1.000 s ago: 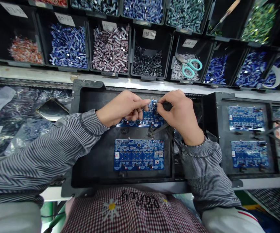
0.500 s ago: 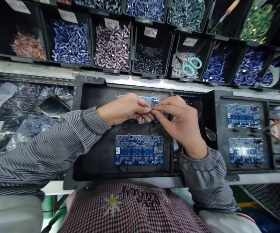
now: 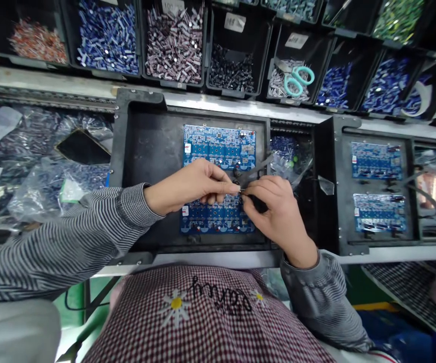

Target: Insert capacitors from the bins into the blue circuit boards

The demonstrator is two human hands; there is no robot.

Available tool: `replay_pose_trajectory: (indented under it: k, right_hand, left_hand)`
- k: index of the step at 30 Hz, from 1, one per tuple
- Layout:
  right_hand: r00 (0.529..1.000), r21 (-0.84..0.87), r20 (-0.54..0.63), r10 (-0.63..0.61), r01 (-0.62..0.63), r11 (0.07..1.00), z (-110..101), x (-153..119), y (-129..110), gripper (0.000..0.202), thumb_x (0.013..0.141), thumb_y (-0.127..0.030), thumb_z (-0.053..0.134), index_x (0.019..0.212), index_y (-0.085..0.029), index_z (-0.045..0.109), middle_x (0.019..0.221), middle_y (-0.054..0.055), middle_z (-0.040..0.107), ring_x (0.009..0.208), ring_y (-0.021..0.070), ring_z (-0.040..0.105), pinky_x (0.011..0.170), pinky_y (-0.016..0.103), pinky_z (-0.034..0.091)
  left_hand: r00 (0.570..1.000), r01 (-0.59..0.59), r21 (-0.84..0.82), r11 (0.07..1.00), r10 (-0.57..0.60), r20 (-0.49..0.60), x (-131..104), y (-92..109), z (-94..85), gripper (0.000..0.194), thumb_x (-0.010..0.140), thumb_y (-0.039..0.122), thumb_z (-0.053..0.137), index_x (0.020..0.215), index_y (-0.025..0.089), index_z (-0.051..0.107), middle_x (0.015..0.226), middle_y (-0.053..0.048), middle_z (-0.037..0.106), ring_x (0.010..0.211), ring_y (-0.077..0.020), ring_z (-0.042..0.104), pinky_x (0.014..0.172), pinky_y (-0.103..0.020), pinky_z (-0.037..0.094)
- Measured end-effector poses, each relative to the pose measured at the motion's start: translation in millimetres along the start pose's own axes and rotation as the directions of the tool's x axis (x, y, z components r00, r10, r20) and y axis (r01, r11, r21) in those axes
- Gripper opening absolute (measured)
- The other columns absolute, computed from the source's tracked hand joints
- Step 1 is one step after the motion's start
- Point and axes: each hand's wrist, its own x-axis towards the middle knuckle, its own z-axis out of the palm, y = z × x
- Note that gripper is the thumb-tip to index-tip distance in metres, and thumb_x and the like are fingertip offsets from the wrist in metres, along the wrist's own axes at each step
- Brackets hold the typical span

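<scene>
L grip [image 3: 210,182], R grip [image 3: 272,206] over lower PCB [image 3: 215,222].

Beneath the left hand [image 3: 212,186] and right hand [image 3: 270,206], a worktop [image 3: 218,259] carries a black tray [image 3: 145,133] bearing a blue circuit board [image 3: 220,142] mostly beyond the hands and a second board [image 3: 218,221] partly under them; plastic bags [image 3: 38,194] lie left of the left hand, a second black tray [image 3: 344,212] right of the right hand

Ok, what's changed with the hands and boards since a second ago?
The left hand and right hand moved closer in, from the farther board to the nearer board. Anything they pinch is too small to identify. Both boards stayed in the black tray.
</scene>
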Motion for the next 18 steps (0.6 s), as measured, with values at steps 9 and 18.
replay_pose_trajectory:
  k: [9,18]
  right_hand:
    - [0.996,-0.098,-0.049,-0.070,0.065,0.993,0,-5,0,0.009,0.083,-0.021,0.060,0.090,-0.023,0.065,0.090,0.001,0.070,0.095,0.0228,0.056,0.083,0.041,0.040]
    - [0.956,0.114,-0.292,0.030,0.004,0.993,-23,12,-4,0.018,0.077,-0.015,0.066,0.091,-0.026,0.067,0.085,0.002,0.069,0.086,0.0196,0.061,0.084,0.041,0.048]
  left_hand:
    - [0.997,0.061,-0.077,0.995,-0.058,0.046,2,-7,-3.6,0.013,0.083,0.015,0.061,0.090,0.006,0.068,0.084,-0.011,0.069,0.067,-0.0104,0.061,0.049,-0.017,0.039]
    - [0.965,-0.132,0.523,0.842,0.230,-0.126,47,51,-32.2,0.018,0.086,0.019,0.057,0.080,0.009,0.070,0.083,-0.011,0.065,0.065,-0.0122,0.052,0.058,-0.022,0.038]
